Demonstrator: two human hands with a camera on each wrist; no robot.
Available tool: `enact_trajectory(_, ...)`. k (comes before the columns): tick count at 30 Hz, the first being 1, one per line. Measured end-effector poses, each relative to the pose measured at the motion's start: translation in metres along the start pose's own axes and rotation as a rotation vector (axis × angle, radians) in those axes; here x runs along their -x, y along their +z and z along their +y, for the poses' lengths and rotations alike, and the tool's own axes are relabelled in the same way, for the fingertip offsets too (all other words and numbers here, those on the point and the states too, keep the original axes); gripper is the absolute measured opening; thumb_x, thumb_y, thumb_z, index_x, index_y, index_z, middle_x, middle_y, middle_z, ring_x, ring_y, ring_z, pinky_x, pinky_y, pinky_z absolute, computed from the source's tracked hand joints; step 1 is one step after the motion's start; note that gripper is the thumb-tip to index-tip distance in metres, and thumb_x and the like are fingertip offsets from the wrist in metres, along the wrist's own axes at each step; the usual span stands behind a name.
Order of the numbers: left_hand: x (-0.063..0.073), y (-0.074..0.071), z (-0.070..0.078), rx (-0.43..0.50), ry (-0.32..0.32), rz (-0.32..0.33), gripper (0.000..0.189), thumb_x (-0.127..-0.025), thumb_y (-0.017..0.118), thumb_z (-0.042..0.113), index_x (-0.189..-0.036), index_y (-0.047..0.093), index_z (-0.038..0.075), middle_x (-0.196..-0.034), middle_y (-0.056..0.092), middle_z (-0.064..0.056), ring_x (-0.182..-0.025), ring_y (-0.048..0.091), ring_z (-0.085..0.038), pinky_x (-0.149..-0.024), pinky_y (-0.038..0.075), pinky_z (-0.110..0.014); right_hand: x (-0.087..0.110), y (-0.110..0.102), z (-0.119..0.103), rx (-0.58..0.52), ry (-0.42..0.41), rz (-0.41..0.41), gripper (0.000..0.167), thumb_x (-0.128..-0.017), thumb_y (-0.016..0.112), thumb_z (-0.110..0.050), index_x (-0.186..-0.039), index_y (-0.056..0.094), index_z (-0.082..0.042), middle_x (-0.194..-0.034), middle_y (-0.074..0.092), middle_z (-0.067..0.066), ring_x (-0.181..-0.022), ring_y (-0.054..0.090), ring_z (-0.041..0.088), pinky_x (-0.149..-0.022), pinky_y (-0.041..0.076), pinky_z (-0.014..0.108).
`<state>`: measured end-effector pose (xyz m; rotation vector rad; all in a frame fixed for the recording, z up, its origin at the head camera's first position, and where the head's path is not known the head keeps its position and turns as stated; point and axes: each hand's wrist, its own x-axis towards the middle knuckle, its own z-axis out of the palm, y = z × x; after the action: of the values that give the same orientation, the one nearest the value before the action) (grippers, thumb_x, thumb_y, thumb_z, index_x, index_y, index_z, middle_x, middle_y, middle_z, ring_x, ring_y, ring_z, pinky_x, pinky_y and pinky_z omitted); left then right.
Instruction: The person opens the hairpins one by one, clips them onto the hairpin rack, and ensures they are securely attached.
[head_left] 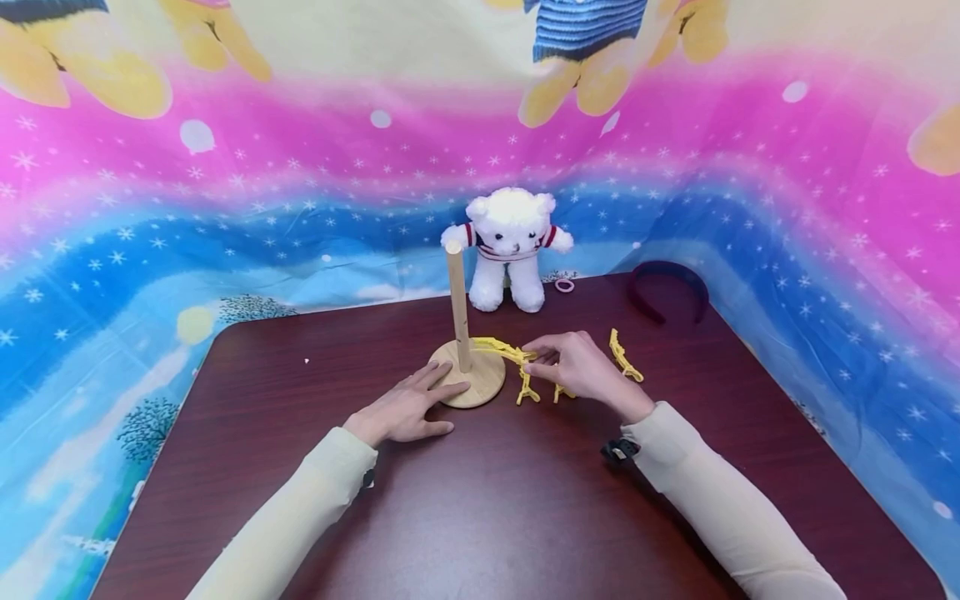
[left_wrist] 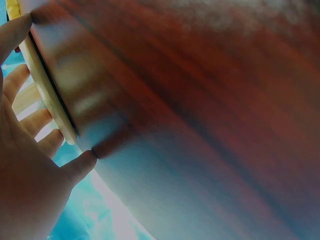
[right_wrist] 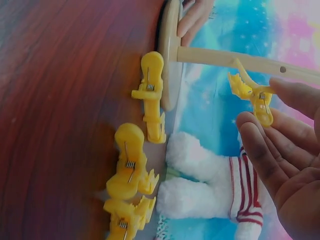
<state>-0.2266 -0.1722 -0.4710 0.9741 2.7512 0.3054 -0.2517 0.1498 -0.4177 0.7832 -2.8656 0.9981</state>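
A wooden stand has a round base point(head_left: 483, 379) and an upright post point(head_left: 458, 304). My left hand point(head_left: 405, 408) rests with its fingers spread on the near left of this base. To the right of the post, my right hand point(head_left: 577, 367) pinches a yellow spring clip point(right_wrist: 261, 102) between thumb and fingers. The held clip's jaws are parted and point toward the post; whether they touch it I cannot tell. Below that hand lie a yellow clip point(right_wrist: 152, 90), a second clip point(right_wrist: 129, 157) and a third point(right_wrist: 124, 217) on the table.
A white teddy bear point(head_left: 510, 242) in a striped top sits behind the stand. Beside it lies a small pale ring point(head_left: 564, 285). A dark red headband point(head_left: 675, 268) is at the back right corner of the brown table point(head_left: 465, 517). Printed cloth point(head_left: 330, 217) hangs around the table.
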Motion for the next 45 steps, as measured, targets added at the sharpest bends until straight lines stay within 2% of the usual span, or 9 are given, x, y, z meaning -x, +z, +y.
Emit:
enact_trajectory(8,0.0,-0.001,0.001,0.004,-0.011,-0.011,0.07,-0.095,0.062,0.05,-0.157,0.032,0.035,-0.168,0.014,-0.014,-0.156,0.011,-0.036,-0.121,0.026,-0.056,-0.008,0.009,-0.008,0.019,-0.036,-0.002,0.026,-0.089,0.077,-0.027,-0.112,0.077,-0.016,-0.094,0.078,-0.003,-0.082,0.071,0.007,-0.073,0.058,0.028)
enact_trajectory(29,-0.001,0.0,0.0,0.0,-0.012,-0.016,0.07,-0.095,0.061,0.051,-0.157,0.031,0.035,-0.169,0.012,-0.013,-0.156,0.01,-0.034,-0.121,0.026,-0.056,-0.033,0.031,-0.016,0.021,-0.081,0.032,0.022,-0.091,0.075,-0.024,-0.111,0.077,-0.017,-0.096,0.078,-0.001,-0.086,0.072,0.009,-0.076,0.059,0.03)
enact_trajectory(45,0.0,-0.002,0.002,-0.001,-0.032,-0.038,0.07,-0.096,0.061,0.051,-0.157,0.03,0.036,-0.169,0.011,-0.012,-0.157,0.009,-0.034,-0.121,0.024,-0.056,-0.045,0.038,-0.014,0.033,-0.115,-0.009,0.026,-0.092,0.073,-0.026,-0.116,0.076,-0.016,-0.1,0.078,-0.001,-0.086,0.072,0.008,-0.073,0.058,0.026)
